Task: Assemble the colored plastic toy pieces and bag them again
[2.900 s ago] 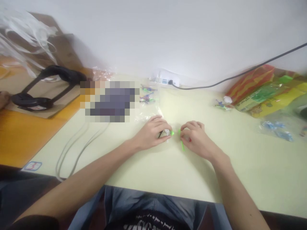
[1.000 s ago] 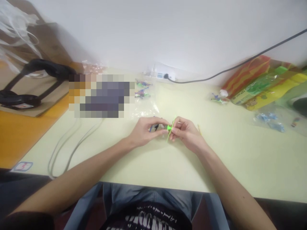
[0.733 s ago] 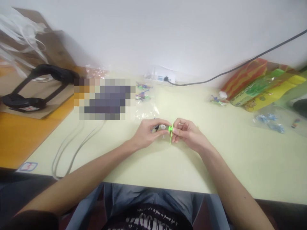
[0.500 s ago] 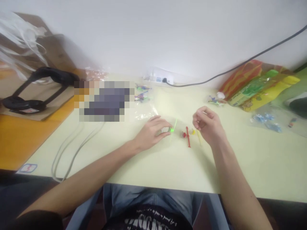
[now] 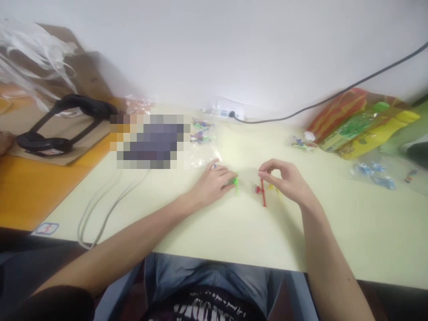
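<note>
My left hand (image 5: 217,183) rests low over the table, fingers bent around a small bright green plastic piece (image 5: 236,185). A bit of blue (image 5: 215,166) shows by its forefinger; what it is I cannot tell. The thumb and forefinger of my right hand (image 5: 284,178) come together at the upper end of a thin red plastic piece (image 5: 263,194), covering its tip. Beside that lies a round red part with a clear rim (image 5: 256,189). A yellow plastic piece (image 5: 271,187) lies partly hidden behind my right hand.
Clear bags with small coloured parts (image 5: 200,136) lie at the back. A pixelated dark object (image 5: 152,142) and white cable (image 5: 100,223) are left, with a black frame (image 5: 63,125) beyond. Drink bottles (image 5: 357,127) and a bag of blue parts (image 5: 374,171) lie right. Another person's hand (image 5: 5,141) shows far left.
My right hand has moved left and its fingertips have come to the red piece's upper end. The green piece has turned and sits closer under my left fingers.
</note>
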The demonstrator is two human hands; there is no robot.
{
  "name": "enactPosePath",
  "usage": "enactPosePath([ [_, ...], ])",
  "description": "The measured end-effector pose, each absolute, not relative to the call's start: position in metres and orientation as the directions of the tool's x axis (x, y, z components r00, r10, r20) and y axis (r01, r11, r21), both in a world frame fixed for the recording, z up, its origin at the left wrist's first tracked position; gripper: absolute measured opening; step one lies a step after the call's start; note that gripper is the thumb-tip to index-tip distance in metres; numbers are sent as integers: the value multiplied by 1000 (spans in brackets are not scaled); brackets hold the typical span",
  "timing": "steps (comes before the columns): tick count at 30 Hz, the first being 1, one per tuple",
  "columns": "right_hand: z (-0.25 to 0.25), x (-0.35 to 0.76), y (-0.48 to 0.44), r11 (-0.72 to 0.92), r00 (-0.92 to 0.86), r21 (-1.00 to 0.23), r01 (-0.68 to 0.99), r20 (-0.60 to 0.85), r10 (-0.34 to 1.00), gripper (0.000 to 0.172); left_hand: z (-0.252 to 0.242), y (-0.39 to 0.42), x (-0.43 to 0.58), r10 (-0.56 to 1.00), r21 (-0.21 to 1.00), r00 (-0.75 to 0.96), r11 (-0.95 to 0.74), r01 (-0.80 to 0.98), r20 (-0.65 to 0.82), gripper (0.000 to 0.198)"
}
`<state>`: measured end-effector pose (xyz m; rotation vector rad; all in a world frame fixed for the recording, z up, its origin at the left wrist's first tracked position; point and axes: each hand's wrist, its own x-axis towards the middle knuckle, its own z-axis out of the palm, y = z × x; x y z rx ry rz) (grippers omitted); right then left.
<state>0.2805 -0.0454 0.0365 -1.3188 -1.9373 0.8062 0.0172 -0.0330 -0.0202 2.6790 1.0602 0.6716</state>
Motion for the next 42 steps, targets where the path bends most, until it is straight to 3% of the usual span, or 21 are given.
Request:
enactPosePath([
  [6,36,289,-43,326,-350,-749,577,134,927,20,-18,-32,8,701,357,628,-712,604,337,40],
  [11,31,296,-42,356,-428,-662,660,58,902,35,-8,-25,-6,660,381,664,-749,542,352,63],
  [15,28,295,-42,345,-438,-644,683,18,899,36,4,-15,-29,687,364,652,-725,585,321,75],
  [25,27,296,-44,345,-477,-643,684,-36,878,51,-3,-4,-41,637,375,721,-760,531,271,38],
  [31,27,297,-43,344,-493,-600,722,-98,864,44,-1,-6,-36,608,366,738,-784,502,293,23],
  [35,26,296,-42,330,-480,-597,731,-107,871,37,-1,-6,-37,608,339,728,-790,512,318,26],
  [39,24,295,-42,337,-479,-576,745,-110,871,31,-3,-8,-34,622,344,706,-780,522,339,46],
  [42,23,294,-42,352,-472,-542,763,-94,877,30,-4,-11,-23,610,309,709,-792,526,354,50],
])
